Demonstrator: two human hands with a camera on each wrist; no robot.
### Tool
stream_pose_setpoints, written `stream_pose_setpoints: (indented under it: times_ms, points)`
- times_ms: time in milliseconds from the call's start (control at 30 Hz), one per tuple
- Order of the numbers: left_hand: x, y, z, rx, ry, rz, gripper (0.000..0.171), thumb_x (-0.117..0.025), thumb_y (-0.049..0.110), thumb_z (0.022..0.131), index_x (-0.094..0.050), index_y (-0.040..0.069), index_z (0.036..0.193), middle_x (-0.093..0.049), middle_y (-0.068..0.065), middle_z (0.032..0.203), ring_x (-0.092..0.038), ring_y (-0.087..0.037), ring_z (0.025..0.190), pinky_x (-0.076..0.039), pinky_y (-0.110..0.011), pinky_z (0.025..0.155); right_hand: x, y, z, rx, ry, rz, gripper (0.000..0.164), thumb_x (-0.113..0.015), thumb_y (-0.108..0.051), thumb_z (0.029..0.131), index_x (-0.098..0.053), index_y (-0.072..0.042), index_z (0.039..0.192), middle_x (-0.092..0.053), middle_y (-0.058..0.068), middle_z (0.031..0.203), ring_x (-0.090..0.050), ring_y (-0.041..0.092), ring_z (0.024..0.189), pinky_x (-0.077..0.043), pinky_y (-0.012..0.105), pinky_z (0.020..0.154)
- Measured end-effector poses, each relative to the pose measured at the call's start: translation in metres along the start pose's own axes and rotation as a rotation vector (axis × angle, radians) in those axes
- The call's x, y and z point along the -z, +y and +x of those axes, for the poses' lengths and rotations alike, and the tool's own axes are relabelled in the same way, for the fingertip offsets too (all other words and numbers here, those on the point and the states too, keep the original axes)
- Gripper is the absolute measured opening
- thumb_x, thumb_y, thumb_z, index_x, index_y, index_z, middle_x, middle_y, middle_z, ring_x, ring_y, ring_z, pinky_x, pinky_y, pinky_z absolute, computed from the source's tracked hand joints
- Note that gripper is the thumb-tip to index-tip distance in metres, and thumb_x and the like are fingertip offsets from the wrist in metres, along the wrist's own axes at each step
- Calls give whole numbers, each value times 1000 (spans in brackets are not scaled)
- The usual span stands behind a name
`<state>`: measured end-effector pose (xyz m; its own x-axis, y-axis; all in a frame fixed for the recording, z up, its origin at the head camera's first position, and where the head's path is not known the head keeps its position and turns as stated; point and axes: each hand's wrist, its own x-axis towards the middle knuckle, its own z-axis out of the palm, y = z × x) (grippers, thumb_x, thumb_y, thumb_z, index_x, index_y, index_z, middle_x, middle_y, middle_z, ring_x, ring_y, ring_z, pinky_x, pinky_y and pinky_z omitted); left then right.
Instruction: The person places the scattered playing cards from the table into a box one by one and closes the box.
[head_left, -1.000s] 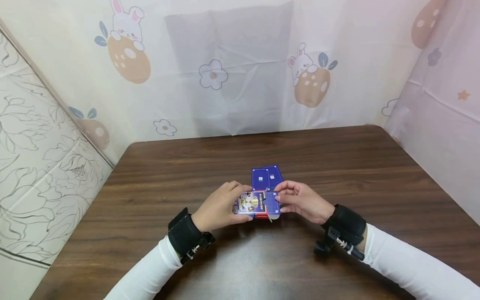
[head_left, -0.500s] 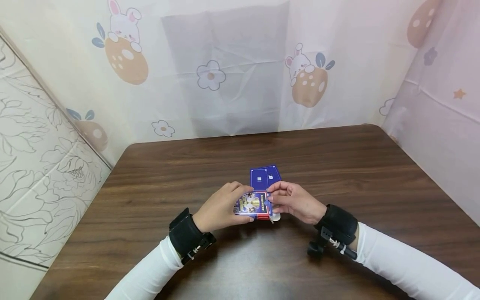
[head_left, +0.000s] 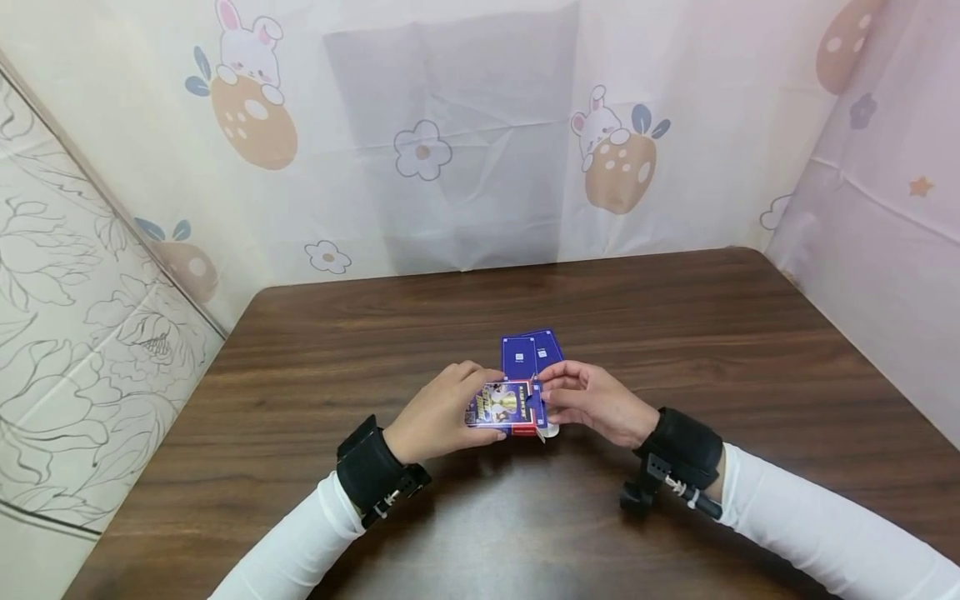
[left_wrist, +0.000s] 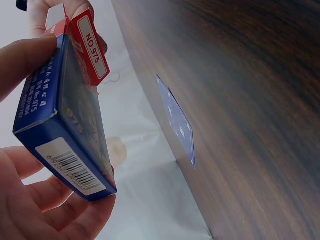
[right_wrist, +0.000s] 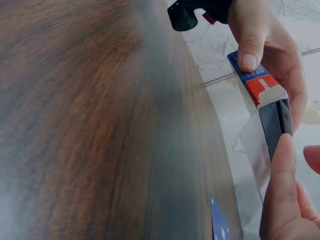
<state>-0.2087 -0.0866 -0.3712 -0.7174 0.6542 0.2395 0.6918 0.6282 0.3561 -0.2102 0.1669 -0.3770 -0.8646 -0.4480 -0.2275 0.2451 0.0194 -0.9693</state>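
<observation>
My left hand (head_left: 438,412) grips a small blue and red card box (head_left: 501,404) between thumb and fingers. In the left wrist view, the box's barcode end (left_wrist: 75,167) faces the camera, above the table. Its other end is uncovered, with a white flap (right_wrist: 256,147) hanging out. Blue-backed playing cards (right_wrist: 286,117) stick a little way out of that end. A straight finger of my right hand (head_left: 600,406) touches their edge; another fingertip stays apart in the right wrist view. Two loose blue cards (head_left: 519,357), overlapping, lie just beyond the box.
The dark wood table (head_left: 360,333) runs back to a curtain (head_left: 495,217) with rabbit and flower prints. A floral-patterned panel (head_left: 150,333) stands at the left. Each wrist wears a black strap (head_left: 678,450) with a camera mount.
The cards that stuck far out of the box a second ago now stick out less. My right hand has moved left with them, then slightly back right. The left hand holds nearly still.
</observation>
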Motion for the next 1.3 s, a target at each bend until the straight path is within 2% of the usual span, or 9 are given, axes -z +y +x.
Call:
stream_pose_setpoints:
  times_ms: [267, 467, 667, 833, 900, 1000, 1167, 1300]
  points:
    - [0, -4, -4, -5, 9, -13, 68, -77, 44, 75, -54, 8, 129, -57, -3, 112, -48, -12, 94, -46, -28, 81, -2, 4, -2, -35, -32, -19, 22, -56, -6, 92, -48, 6, 109, -61, 7, 89, -61, 14, 79, -53, 28, 72]
    - [1, -4, -4, -19, 13, -9, 68, -77, 43, 75, -54, 7, 128, -57, -3, 111, -48, -13, 94, -45, -28, 80, -7, 5, 3, -35, -54, -9, 16, -55, -4, 92, -50, 5, 104, -61, 7, 87, -61, 13, 76, -54, 26, 71]
    - [0, -3, -5, 9, 15, -15, 68, -77, 44, 75, -54, 8, 129, -57, -3, 112, -48, -12, 95, -46, -28, 81, -9, 5, 9, -27, -96, -5, 17, -54, -4, 92, -50, 6, 105, -61, 8, 88, -61, 12, 75, -54, 26, 71]
    - [1, -5, -9, 16, 37, -14, 67, -77, 42, 75, -54, 9, 128, -57, -3, 111, -48, -13, 94, -46, -29, 80, -1, -1, 14, -8, -77, -83, 26, -56, -6, 92, -49, 10, 111, -62, 10, 92, -61, 16, 80, -54, 30, 75]
    - [3, -6, -12, 28, 42, -7, 67, -78, 42, 74, -55, 9, 128, -57, -3, 111, -48, -13, 94, -46, -29, 80, 6, -5, 20, 19, -41, -159, 28, -58, -7, 91, -49, 11, 111, -62, 13, 94, -62, 19, 83, -53, 33, 77]
    - [6, -7, -16, 44, 43, 3, 68, -78, 43, 74, -55, 9, 128, -57, -3, 111, -48, -14, 94, -46, -30, 80, 17, -15, 32, 62, 22, -330, 26, -59, -9, 91, -53, 9, 108, -62, 18, 96, -62, 26, 87, -53, 38, 79]
    - [10, -8, -21, 71, 35, -3, 68, -78, 43, 74, -54, 10, 128, -57, -4, 111, -48, -15, 95, -46, -30, 81, 31, -27, 57, 159, 36, -791, 23, -64, -14, 89, -60, 2, 104, -62, 15, 95, -58, 25, 86, -51, 38, 76]
    - [11, -10, -24, 88, 35, -1, 68, -78, 43, 74, -54, 10, 128, -57, -4, 112, -48, -14, 96, -46, -30, 82, 33, -30, 77, 207, 31, -1134, 39, -70, -24, 85, -59, 1, 113, -62, 14, 104, -56, 25, 93, -48, 40, 84]
